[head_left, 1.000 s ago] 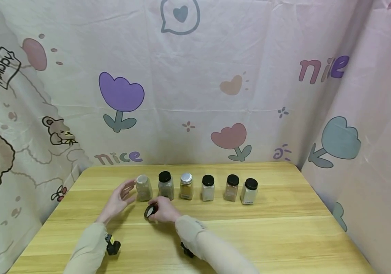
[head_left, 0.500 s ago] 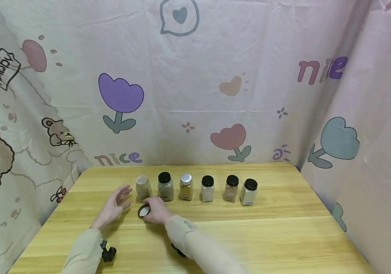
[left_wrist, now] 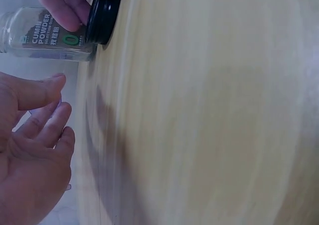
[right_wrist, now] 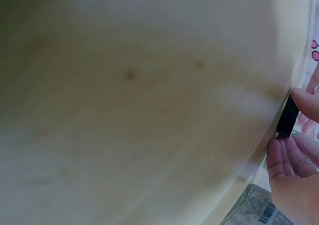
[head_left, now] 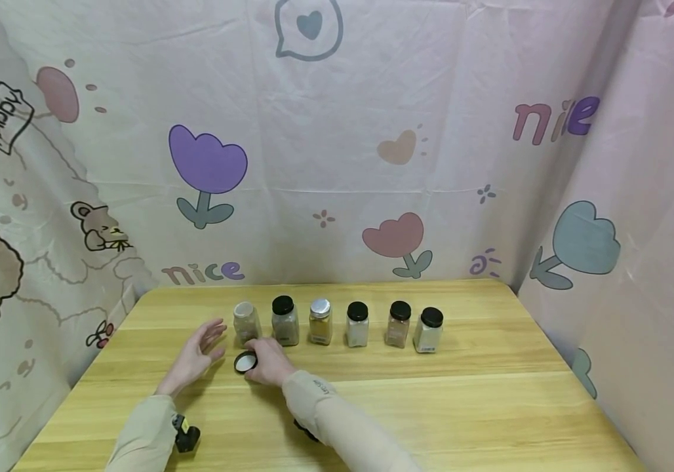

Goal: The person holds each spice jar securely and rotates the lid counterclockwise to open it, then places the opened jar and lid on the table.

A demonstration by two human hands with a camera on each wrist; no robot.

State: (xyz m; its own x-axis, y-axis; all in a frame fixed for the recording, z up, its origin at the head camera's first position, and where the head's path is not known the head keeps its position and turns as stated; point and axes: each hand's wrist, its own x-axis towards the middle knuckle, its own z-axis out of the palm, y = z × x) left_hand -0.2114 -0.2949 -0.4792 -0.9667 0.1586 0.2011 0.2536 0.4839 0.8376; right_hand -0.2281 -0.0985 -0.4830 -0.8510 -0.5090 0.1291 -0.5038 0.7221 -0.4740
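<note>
The right hand pinches a round black jar lid by its edge, with the white inside facing up, low over the table. Just behind it stands an uncapped clear jar, the leftmost in a row; its label in the left wrist view reads cumin powder. To the left of this jar, the left hand is held with its fingers relaxed and apart, holding nothing. The right wrist view shows thumb and fingertips on opposite sides of the lid.
To the right along the row stand a black-lidded grey jar, a silver-lidded yellow jar and a black-lidded white jar. Beyond are a pinkish jar and another white jar. Behind the wooden table hangs a printed cloth.
The right hand has moved left and turned the lid from tilted to lying flatter, white side up. The left hand has drawn back slightly from the uncapped jar.
</note>
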